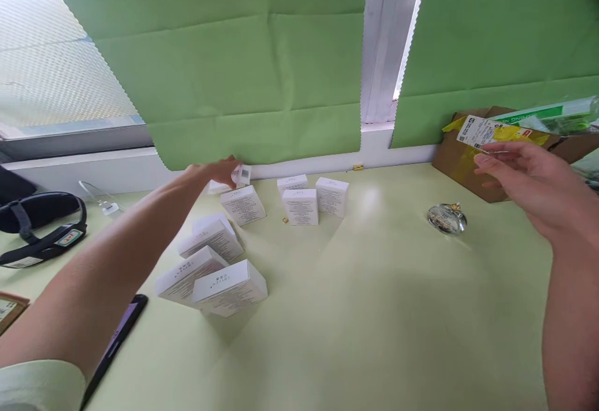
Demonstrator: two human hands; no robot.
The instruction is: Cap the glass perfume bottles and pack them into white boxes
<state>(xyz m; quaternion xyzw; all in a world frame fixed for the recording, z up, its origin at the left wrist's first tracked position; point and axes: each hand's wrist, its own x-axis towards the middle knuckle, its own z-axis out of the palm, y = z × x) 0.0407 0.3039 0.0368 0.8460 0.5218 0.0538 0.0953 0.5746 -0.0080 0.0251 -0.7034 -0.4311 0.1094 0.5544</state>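
Note:
My left hand (223, 172) reaches to the back of the table by the window ledge. Its fingers close on a small white box (243, 176) with a barcode label, partly covered by the hand. Nearby stand several printed white boxes: one (243, 205) just in front of the hand, another (301, 207) in a cluster to its right. My right hand (528, 177) is raised before the cardboard box, thumb and fingers pinched on something thin that I cannot make out. Below and left of it lies a round silver pocket watch (447, 219) with a gold-coloured crown.
A cardboard box (468, 171) with plastic packets on top stands at the back right. On the left are a black head strap (44, 242), a white charger plug (110, 207) and a dark phone-like device (119, 342) under my forearm. Green blinds (253, 74) hang behind.

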